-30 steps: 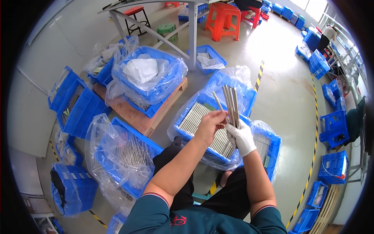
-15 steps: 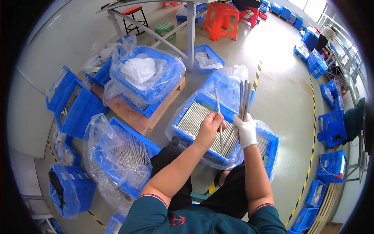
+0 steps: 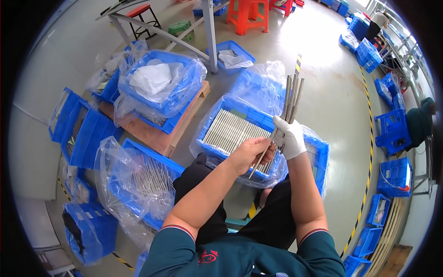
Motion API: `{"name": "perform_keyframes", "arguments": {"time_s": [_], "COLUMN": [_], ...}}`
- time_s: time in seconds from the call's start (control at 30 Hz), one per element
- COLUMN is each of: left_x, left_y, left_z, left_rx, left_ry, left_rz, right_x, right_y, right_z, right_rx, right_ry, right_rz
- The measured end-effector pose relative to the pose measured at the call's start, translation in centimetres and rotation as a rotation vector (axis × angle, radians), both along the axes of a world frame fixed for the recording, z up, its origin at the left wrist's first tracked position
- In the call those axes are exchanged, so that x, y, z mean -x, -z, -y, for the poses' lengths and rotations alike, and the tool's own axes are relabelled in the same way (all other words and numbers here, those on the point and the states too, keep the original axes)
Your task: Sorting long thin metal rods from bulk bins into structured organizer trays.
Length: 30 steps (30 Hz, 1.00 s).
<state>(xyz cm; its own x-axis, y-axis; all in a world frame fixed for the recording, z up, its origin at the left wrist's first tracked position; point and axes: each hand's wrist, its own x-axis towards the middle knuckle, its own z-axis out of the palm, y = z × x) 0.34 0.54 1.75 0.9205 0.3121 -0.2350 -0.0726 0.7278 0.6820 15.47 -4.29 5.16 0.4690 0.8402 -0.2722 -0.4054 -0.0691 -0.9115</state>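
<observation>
My right hand, in a white glove, grips a bundle of several thin metal rods that stand up and fan slightly apart at the top. My bare left hand is closed on a single metal rod, which slants beside the bundle's lower part. Both hands meet over the front right of a plastic-lined blue crate. Inside it, similar rods lie side by side in a neat row. My left fingertips are partly hidden among the rods, so their exact contact with the bundle is unclear.
Behind the crate stands another bagged blue crate. At my right is a further crate of rods, and at my left a bagged one with loose rods. A wooden pallet carries stacked crates. Far right, a person bends over.
My left hand has moved right, bringing its rod from apart to alongside the bundle. The right hand stays closed on its rods. The whole view has shifted slightly.
</observation>
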Motion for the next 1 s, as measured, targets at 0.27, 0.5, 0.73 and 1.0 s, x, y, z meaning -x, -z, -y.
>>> {"name": "perform_keyframes", "arguments": {"time_s": [0.27, 0.5, 0.73, 1.0], "left_x": [2.4, 1.1, 1.1, 2.0], "left_y": [-0.7, -0.8, -1.0, -1.0], "left_z": [-0.9, -1.7, -2.0, -2.9], "left_rx": [-0.298, -0.067, -0.199, -0.421], "left_ry": [0.189, 0.003, 0.210, -0.087], "left_rz": [-0.191, 0.035, 0.006, -0.250], "right_x": [-6.6, -2.8, 1.3, 2.5], "right_y": [0.2, 1.3, 0.0, -0.4], "right_z": [0.6, 0.4, -0.4, -0.1], "right_rx": [-0.139, 0.054, 0.100, 0.183], "right_ry": [0.279, 0.101, -0.224, -0.143], "right_rz": [-0.097, 0.130, 0.402, 0.780]}}
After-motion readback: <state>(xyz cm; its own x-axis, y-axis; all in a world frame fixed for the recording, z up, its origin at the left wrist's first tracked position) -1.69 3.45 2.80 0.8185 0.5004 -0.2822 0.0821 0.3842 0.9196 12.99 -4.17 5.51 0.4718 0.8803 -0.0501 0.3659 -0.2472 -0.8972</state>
